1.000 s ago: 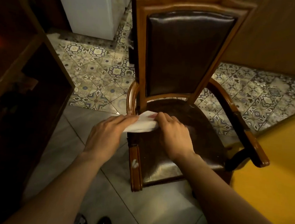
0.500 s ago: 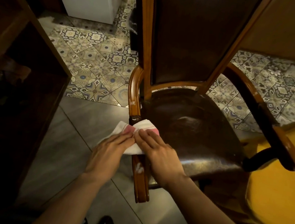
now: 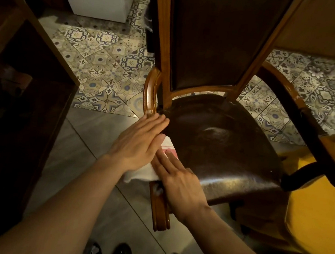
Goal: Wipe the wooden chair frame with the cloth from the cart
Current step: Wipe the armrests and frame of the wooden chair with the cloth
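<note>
dark wooden shelf unit [image 3: 30,86]: far left, well apart from the work. left hand [image 3: 139,142]: flat, fingers extended, unclenched, pressing the cloth [image 3: 148,172] onto the left armrest [image 3: 160,211]. cloth: white with a pink band, draped across the rail, pinned under both palms. right hand [image 3: 180,182]: flat, not gripping, just beside the left hand and nearer the front end. armrest long axis: from the rear curve [image 3: 150,91] toward the viewer; bare rail lies both ways, left hand nearer the curve. right armrest [image 3: 297,110]: far side, untouched.

dim warm light, dark left, edges warped.
</note>
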Motion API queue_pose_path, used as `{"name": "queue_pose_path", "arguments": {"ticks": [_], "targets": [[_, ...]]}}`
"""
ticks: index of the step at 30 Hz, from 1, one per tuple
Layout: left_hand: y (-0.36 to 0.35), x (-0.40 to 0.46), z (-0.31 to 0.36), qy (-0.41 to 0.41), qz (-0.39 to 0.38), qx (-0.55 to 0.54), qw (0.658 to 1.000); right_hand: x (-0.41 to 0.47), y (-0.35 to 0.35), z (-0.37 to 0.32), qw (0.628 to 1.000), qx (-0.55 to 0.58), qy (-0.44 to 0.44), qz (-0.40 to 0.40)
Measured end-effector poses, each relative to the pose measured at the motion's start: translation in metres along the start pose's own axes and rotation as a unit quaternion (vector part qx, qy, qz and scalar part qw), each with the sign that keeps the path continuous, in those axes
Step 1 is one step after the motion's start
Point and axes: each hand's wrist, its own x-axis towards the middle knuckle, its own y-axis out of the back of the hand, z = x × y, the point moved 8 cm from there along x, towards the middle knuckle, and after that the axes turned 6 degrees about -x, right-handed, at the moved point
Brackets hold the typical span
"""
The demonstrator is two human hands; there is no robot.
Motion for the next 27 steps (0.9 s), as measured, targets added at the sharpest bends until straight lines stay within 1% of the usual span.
{"name": "queue_pose_path", "arguments": {"ticks": [2, 4, 8, 14, 19, 22, 25, 27], "targets": [[-0.018, 0.004, -0.005, -0.005, -0.052, 0.033, 0.998, -0.002, -0.001, -0.001, 1.000, -0.011, 0.009, -0.001], [-0.028, 0.002, -0.010, -0.002, -0.068, 0.046, 0.997, -0.005, -0.002, -0.001, 1.000, -0.023, 0.015, 0.000], [-0.034, -0.003, -0.010, -0.011, -0.057, 0.065, 0.996, -0.011, -0.004, -0.003, 0.999, -0.040, 0.021, -0.004], [-0.037, -0.006, -0.008, -0.010, -0.051, 0.067, 0.996, -0.027, -0.018, -0.010, 0.996, -0.077, 0.042, -0.022], [-0.041, -0.016, 0.000, -0.017, -0.045, 0.071, 0.996, -0.053, -0.031, -0.013, 0.995, -0.049, 0.067, -0.054], [-0.044, -0.021, 0.003, -0.006, -0.042, 0.064, 0.997, -0.067, -0.030, -0.017, 0.995, -0.041, 0.081, -0.046], [-0.044, -0.024, 0.008, 0.001, -0.033, 0.058, 0.998, -0.081, -0.035, -0.022, 0.993, -0.047, 0.094, -0.057], [-0.046, -0.026, 0.010, 0.009, -0.034, 0.053, 0.998, -0.089, -0.028, -0.024, 0.994, -0.055, 0.095, -0.023]]}}
